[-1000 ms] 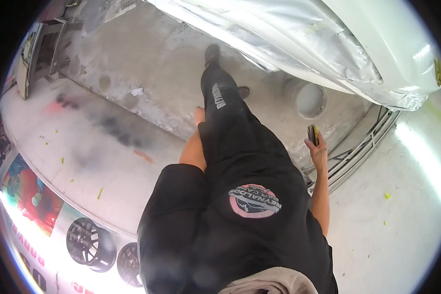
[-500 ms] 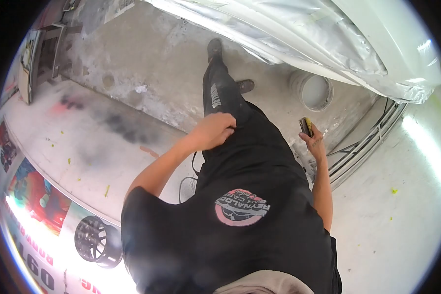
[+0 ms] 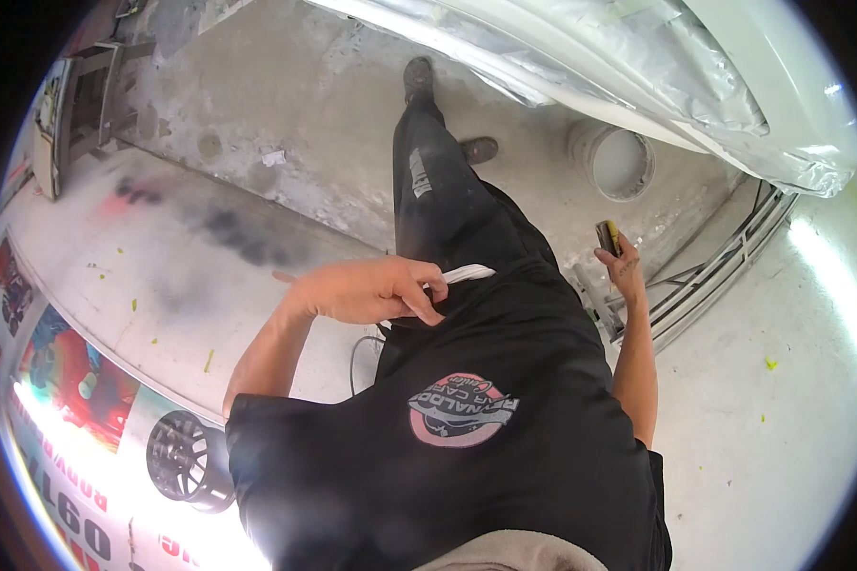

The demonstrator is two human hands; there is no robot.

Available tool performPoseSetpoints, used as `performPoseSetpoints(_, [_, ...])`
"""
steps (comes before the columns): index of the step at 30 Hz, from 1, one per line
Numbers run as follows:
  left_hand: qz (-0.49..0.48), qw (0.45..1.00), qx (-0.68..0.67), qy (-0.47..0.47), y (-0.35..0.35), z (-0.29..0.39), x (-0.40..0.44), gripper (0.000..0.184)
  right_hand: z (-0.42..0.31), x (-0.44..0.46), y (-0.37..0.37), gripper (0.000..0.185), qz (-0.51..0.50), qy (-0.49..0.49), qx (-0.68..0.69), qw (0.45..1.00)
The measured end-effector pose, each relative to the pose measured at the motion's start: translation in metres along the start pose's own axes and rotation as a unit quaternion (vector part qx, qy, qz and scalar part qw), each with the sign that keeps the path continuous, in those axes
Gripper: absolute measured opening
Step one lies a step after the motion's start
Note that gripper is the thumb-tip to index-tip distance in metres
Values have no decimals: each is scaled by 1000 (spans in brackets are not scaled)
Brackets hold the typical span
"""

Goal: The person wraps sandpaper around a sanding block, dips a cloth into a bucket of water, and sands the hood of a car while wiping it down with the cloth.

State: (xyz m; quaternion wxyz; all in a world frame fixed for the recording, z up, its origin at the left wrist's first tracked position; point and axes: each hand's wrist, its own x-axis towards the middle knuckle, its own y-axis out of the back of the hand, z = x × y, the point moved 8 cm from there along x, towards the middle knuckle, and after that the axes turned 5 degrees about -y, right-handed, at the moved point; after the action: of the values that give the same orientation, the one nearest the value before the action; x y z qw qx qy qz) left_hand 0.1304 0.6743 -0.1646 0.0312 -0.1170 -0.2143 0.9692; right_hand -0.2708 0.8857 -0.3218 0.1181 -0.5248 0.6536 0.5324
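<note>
My left hand [image 3: 381, 291] is at my waist in front of the black trousers [image 3: 448, 214], its fingers curled. From those fingers a white strip [image 3: 471, 273], like folded cloth or paper, sticks out to the right over the trousers. Out to the right side, my right hand [image 3: 627, 271] is closed around a small dark block with a yellow side [image 3: 608, 238]; its exact kind is not clear. The black shirt [image 3: 352, 457] with a round printed logo fills the lower middle.
A car covered in plastic sheeting [image 3: 667, 67] stands at the upper right. A bucket [image 3: 622, 164] sits on the floor beneath its edge. Black bars [image 3: 714, 271] run along the right wall's foot. On the left are a wheel rim [image 3: 176, 457] and a metal frame [image 3: 59, 128].
My left hand has drawn back toward my belly and left, and the white strip now shows at its fingers. The right hand has shifted slightly right, still holding the block.
</note>
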Motion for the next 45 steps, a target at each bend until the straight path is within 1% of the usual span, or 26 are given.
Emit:
performPoseSetpoints(3, [-14, 1000, -6, -10, 0, 4, -2, 29, 1, -2, 3, 45, 12, 12, -1, 1000])
performPoseSetpoints(6, [-10, 999, -47, 11, 5, -2, -6, 24, 1, -4, 3, 44, 21, 27, -9, 999])
performPoseSetpoints(9, [76, 974, -199, 77, 32, -59, -23, 20, 1, -2, 1, 42, 26, 45, -30, 998])
performPoseSetpoints(11, [256, 933, -170, 188, 65, -125, -45, 22, 11, 0, -4, 42, 22, 43, -20, 999])
performPoseSetpoints(12, [340, 918, -58, 199, 80, -169, -58, 26, 13, 2, -5, 41, 23, 45, -14, 999])
performPoseSetpoints(13, [418, 884, 56, 202, 95, -203, -70, 30, 13, 2, -6, 40, 22, 26, -24, 999])
performPoseSetpoints(16, [512, 827, -48, 228, 83, -234, -64, 38, 18, 9, -11, 37, 37, 37, 3, 999])
performPoseSetpoints(18, [505, 843, -11, 185, 83, -251, -40, 41, 24, 17, -21, 34, -8, -14, 90, 996])
performPoseSetpoints(20, [504, 842, 115, 154, 93, -229, -25, 42, 4, 17, -22, 34, -54, -57, 189, 979])
performPoseSetpoints(22, [485, 801, 325, 131, 102, -174, -6, 41, -52, 10, -15, 36, -91, -15, 285, 954])
performPoseSetpoints(25, [495, 818, 285, 74, 126, -103, 27, 43, -121, 10, -2, 46, -130, 50, 379, 915])
performPoseSetpoints(27, [449, 874, 181, 27, 121, -43, 62, 43, -170, -2, 18, 51, -104, 139, 336, 926])
performPoseSetpoints(28, [422, 897, 130, 7, 117, -14, 80, 43, -193, -15, 29, 55, -64, 180, 333, 923])
performPoseSetpoints(30, [321, 946, 7, -42, 90, 35, 118, 56, -238, -41, 50, 63, 13, 262, 320, 910])
performPoseSetpoints(31, [269, 960, -55, -62, 76, 49, 134, 63, -251, -52, 58, 63, 36, 276, 312, 908])
performPoseSetpoints(33, [193, 958, -187, -101, 57, 67, 161, 70, -272, -74, 70, 66, 79, 302, 293, 904])
performPoseSetpoints(34, [154, 948, -253, -116, 48, 79, 171, 73, -282, -84, 77, 64, 125, 315, 243, 909])
performPoseSetpoints(35, [138, 954, -234, -129, 43, 93, 175, 78, -291, -95, 83, 63, 170, 323, 191, 911])
performPoseSetpoints(36, [141, 956, -226, -127, 44, 98, 174, 75, -297, -105, 88, 62, 214, 326, 139, 910])
performPoseSetpoints(37, [143, 957, -217, -127, 45, 103, 174, 71, -298, -108, 92, 59, 211, 313, 161, 912])
performPoseSetpoints(38, [144, 959, -209, -128, 46, 109, 173, 68, -301, -111, 92, 61, 222, 327, 144, 907])
performPoseSetpoints(41, [190, 972, -68, -122, 51, 118, 157, 59, -301, -108, 80, 66, 284, 365, 95, 882])
performPoseSetpoints(42, [175, 975, -21, -132, 54, 124, 153, 59, -315, -120, 83, 67, 253, 349, 113, 895])
performPoseSetpoints(43, [158, 976, 26, -146, 57, 131, 150, 61, -315, -120, 77, 66, 283, 348, 98, 888])
performPoseSetpoints(44, [161, 975, 21, -152, 56, 136, 146, 61, -318, -117, 72, 65, 260, 352, 131, 890])
performPoseSetpoints(45, [151, 980, -1, -132, 56, 136, 143, 61, -320, -121, 71, 64, 258, 344, 160, 889])
